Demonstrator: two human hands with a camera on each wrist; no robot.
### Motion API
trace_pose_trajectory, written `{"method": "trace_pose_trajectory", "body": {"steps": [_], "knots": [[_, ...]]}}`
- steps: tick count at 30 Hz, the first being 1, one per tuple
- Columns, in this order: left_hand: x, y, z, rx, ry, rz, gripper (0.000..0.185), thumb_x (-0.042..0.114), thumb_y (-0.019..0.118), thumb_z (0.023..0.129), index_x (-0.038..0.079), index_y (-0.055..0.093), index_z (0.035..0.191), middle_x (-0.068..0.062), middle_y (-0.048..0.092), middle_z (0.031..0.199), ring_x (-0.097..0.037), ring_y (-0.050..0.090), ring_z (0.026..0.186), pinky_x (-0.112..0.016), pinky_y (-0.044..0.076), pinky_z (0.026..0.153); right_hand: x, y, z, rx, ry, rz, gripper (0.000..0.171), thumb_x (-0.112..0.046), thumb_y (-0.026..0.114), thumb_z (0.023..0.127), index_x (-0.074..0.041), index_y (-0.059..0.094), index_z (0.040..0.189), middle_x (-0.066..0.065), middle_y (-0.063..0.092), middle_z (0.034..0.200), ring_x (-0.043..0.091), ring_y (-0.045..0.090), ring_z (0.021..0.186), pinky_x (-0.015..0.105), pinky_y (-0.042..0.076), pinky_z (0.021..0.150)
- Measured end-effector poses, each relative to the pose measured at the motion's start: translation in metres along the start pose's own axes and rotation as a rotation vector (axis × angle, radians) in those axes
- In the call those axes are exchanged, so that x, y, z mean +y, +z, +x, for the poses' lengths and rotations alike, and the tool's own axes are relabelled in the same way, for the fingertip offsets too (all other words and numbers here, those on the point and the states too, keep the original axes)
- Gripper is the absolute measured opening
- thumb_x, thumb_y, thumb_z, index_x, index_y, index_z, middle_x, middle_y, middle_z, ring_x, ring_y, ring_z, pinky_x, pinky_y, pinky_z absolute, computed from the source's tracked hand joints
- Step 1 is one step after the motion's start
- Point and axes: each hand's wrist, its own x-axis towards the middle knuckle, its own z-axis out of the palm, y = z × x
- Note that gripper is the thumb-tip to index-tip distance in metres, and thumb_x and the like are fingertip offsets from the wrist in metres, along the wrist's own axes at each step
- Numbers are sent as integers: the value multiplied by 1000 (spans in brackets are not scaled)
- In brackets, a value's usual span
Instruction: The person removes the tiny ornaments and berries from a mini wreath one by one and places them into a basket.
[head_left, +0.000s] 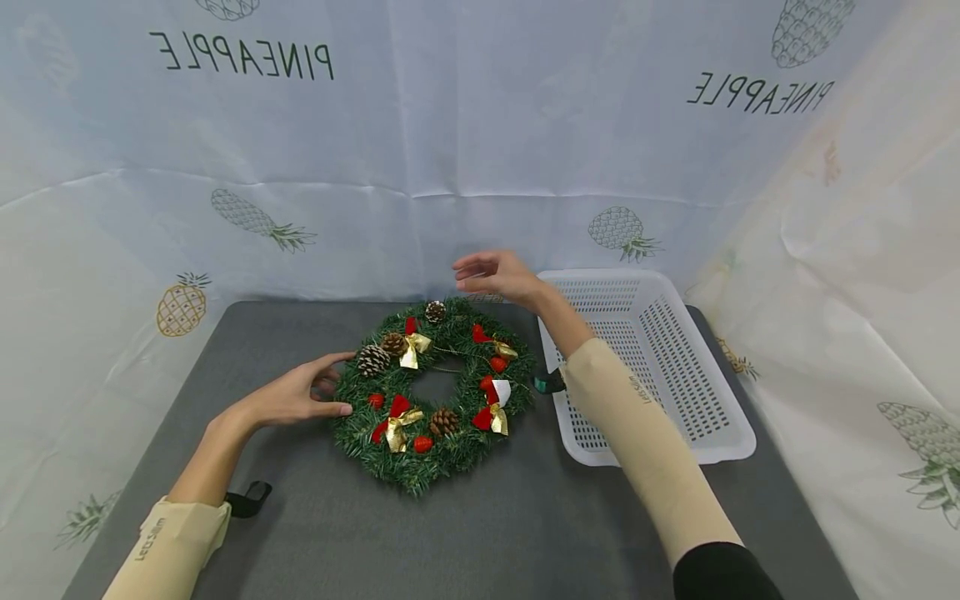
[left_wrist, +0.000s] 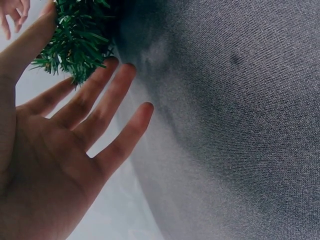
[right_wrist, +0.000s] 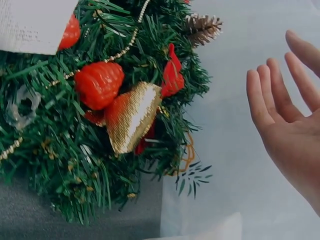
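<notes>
A green Christmas wreath (head_left: 435, 392) with pine cones, red berries and gold bows lies flat on the grey table (head_left: 315, 517). My left hand (head_left: 303, 396) rests on the table at the wreath's left edge, fingers straight, thumb and fingertips touching the needles (left_wrist: 75, 45). My right hand (head_left: 498, 275) hovers above the wreath's far side, fingers relaxed and holding nothing. The right wrist view shows the wreath (right_wrist: 100, 115) with a gold bow (right_wrist: 132, 117) close by and the open palm (right_wrist: 290, 125) beside it.
A white perforated plastic basket (head_left: 712, 433) stands on the table to the right of the wreath. A pale cloth printed with pineapples (head_left: 480, 150) hangs behind and at both sides. A small black strap (head_left: 251, 498) shows near my left wrist.
</notes>
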Motion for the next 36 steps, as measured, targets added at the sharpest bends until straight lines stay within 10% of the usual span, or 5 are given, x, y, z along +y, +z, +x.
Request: {"method": "trace_pose_trajectory", "body": {"steps": [36], "knots": [[2,1,-1,7,0,-11,92,33,81,100,1,29,170,-39,56,149,-50,67,129,-58,64,100,15,32,16,-173,92,-64,48,-4,59,111,1,53,158,25,44,170,37,50,155,46,50,126]]}}
